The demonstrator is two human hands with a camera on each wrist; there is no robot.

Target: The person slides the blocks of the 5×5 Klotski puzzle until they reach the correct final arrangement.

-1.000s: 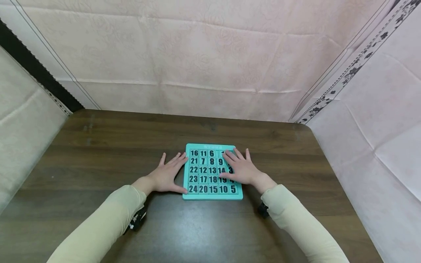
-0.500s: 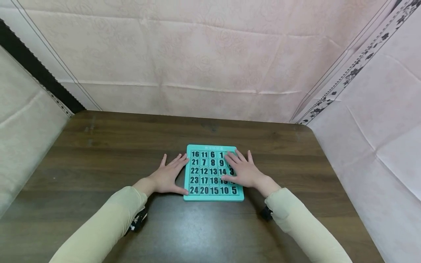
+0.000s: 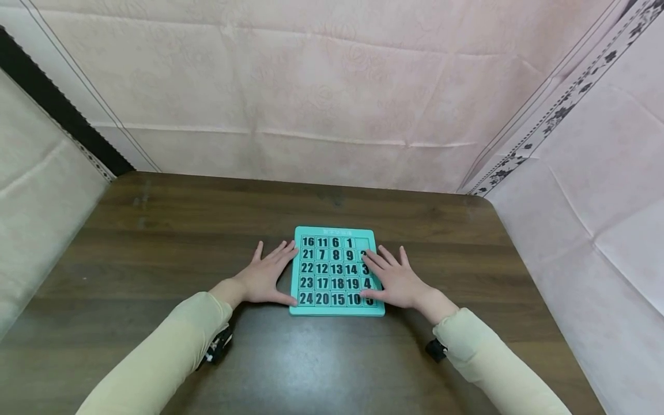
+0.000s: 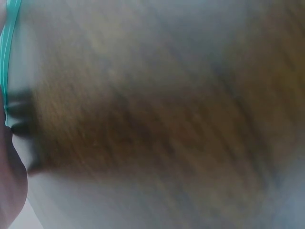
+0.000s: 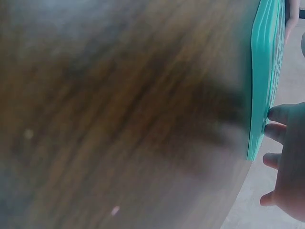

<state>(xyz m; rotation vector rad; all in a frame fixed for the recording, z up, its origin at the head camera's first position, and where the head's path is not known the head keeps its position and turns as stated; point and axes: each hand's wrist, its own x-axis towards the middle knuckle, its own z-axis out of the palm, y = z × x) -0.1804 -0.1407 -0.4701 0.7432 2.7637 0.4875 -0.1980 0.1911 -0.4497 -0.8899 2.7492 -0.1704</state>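
Observation:
A turquoise sliding number puzzle (image 3: 337,269) lies flat on the wooden table in the head view. Black-numbered tiles fill its grid, and the top right corner cell holds no tile. Along the puzzle's left edge rests my left hand (image 3: 263,279), fingers extended and thumb spread toward the lower left corner. My right hand (image 3: 398,283) reaches over the right-hand column with straight, spread fingers, partly covering its numbers. Fingertips of the right hand (image 5: 288,162) overlap the puzzle's side (image 5: 261,71) in the right wrist view. The left wrist view catches only a sliver of the puzzle (image 4: 5,57) beside the left hand (image 4: 12,191).
The brown wood-grain table (image 3: 207,213) surrounds the puzzle. Pale patterned cloth (image 3: 321,104) hangs behind the table, with more cloth at both sides. A dark wrist device (image 3: 436,349) sits below the right sleeve, and another (image 3: 218,346) below the left.
My right hand has shifted right and slightly toward me, uncovering the top right cell and more of the tiles. The left hand and the puzzle stay nearly in place.

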